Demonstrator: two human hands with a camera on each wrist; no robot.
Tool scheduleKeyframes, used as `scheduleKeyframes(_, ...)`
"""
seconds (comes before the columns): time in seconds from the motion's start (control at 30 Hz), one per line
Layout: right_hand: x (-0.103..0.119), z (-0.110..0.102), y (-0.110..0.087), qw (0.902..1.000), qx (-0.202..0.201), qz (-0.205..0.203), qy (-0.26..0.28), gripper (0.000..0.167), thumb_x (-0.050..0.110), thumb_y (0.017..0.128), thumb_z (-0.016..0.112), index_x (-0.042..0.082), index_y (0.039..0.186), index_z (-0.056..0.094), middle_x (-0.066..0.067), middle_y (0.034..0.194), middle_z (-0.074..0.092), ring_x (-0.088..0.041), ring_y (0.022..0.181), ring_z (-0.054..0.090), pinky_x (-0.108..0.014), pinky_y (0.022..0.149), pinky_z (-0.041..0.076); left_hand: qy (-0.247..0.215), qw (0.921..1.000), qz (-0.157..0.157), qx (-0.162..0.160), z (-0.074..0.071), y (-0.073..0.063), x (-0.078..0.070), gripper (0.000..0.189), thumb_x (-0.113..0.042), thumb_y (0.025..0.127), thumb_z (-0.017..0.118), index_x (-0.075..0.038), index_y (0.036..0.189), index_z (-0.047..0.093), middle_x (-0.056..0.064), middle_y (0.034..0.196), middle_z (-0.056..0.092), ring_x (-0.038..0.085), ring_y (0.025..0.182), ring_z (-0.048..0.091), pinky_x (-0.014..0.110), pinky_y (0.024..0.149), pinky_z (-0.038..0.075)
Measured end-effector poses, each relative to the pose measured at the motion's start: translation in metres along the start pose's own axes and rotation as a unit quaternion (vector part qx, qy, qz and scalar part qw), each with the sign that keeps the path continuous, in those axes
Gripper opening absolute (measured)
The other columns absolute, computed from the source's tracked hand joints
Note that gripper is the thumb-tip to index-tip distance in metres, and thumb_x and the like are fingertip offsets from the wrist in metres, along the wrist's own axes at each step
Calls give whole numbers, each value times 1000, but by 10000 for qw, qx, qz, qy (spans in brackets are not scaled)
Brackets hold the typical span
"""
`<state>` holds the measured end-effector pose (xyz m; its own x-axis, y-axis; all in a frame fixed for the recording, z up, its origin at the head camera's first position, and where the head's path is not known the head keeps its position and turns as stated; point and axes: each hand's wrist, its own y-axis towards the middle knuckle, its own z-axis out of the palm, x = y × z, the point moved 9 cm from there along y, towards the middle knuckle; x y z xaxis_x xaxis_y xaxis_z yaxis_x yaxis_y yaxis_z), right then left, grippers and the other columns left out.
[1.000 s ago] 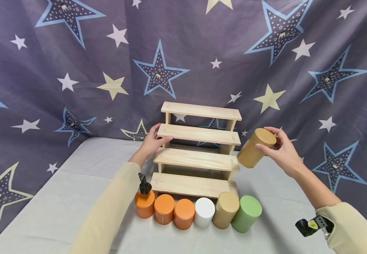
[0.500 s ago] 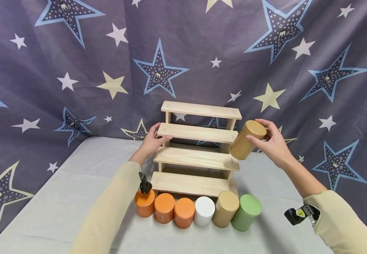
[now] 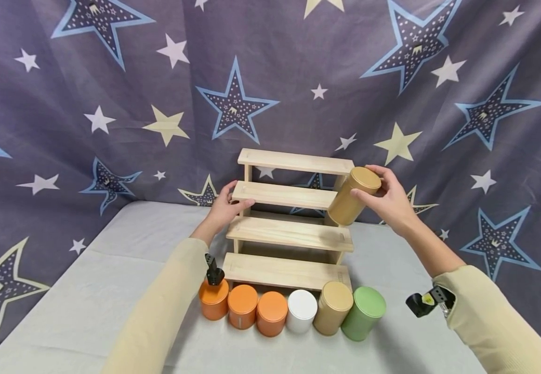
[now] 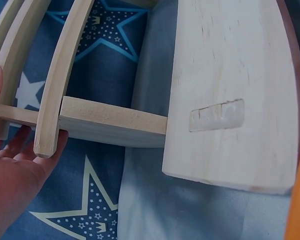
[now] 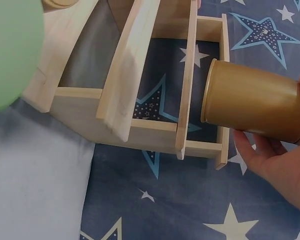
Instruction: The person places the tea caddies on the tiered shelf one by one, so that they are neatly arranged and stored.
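A wooden four-tier step shelf [image 3: 293,232] stands on the cloth-covered table. My left hand [image 3: 223,212] grips the left end of its second board from the top, thumb over the board; in the left wrist view its fingers [image 4: 27,150] wrap that board's end. In my right hand [image 3: 392,201] is a gold lidded canister [image 3: 348,200], held by its upper part and tilted, its base leaning left. The canister overlaps the right end of the second board in the head view. In the right wrist view the canister's base faces the upper tiers.
Along the front of the shelf runs a row of canisters: several orange ones [image 3: 242,307], a white one [image 3: 301,311], another gold one [image 3: 333,308] and a green one [image 3: 364,314]. A star-printed curtain [image 3: 293,119] hangs behind the table [image 3: 111,291].
My right hand has carried the gold canister left and upward, from beside the shelf to over the right end of its upper boards. The left hand keeps its place.
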<state>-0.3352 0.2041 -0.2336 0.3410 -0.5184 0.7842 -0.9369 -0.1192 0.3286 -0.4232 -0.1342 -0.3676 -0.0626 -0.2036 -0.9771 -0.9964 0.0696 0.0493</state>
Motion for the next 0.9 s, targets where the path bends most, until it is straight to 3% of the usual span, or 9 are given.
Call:
scheduleKeyframes(0.37, 15, 14, 16, 9999, 88, -70, 89, 68, 25, 87, 66, 9, 142, 30, -12, 130, 45, -13, 108, 50, -20, 88, 44, -45, 10000, -64, 47, 0, -1, -2, 90, -29, 84, 70, -20, 151, 11, 19, 140, 45, 33, 128, 45, 48, 104, 40)
scheduleKeyframes(0.67, 23, 31, 27, 9995, 234, -118, 202, 69, 25, 86, 67, 7, 141, 30, -15, 130, 46, -24, 113, 51, -32, 92, 47, -32, 9997, -223, 105, 1, -19, -23, 87, -20, 87, 68, -16, 151, 10, 23, 141, 42, 36, 129, 43, 49, 105, 38)
scheduleKeyframes(0.9, 24, 44, 35, 9989, 236, -61, 393, 69, 24, 85, 68, 9, 141, 31, -15, 130, 46, -25, 110, 52, -36, 92, 47, -70, 9997, -215, 111, 2, -19, -22, 87, -21, 87, 68, -17, 151, 10, 22, 141, 42, 35, 129, 43, 48, 106, 38)
